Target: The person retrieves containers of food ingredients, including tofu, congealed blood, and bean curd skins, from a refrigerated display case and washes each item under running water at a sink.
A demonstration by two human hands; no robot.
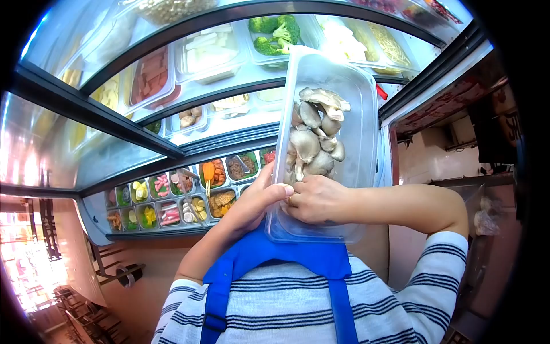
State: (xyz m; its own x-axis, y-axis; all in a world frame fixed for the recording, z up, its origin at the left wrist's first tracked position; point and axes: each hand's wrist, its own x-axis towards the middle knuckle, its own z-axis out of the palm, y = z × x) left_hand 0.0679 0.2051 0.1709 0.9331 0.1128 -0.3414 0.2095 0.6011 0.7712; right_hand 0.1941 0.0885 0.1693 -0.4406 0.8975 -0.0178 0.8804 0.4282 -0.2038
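Blue apron (281, 247) is nearest you, over your striped shirt (275, 298). Just past it, the clear plastic tub (360, 143) is held up in front of the prep counter (154, 235), partly hiding the R end of its pan rows. Oyster mushrooms (305, 143) lie in a loose pile along the tub's L wall, from near the middle toward the far end, some gills up.

Your left hand (256, 198) is clamped on the L wall nr the near corner, thumb over the rim, fingers outside. Your right hand (318, 200) is inside, fingers curled at the near edge of the pile; fingertips hidden, so can't tell if they've got a mushroom.

For a clean job: keep the L grip firm, since one-sided support could let the R side dip. Keep the tub lvl. Work the R fingers gently under stems, not caps; thin edges prob tear if squeezed. Go a few at a time, max.
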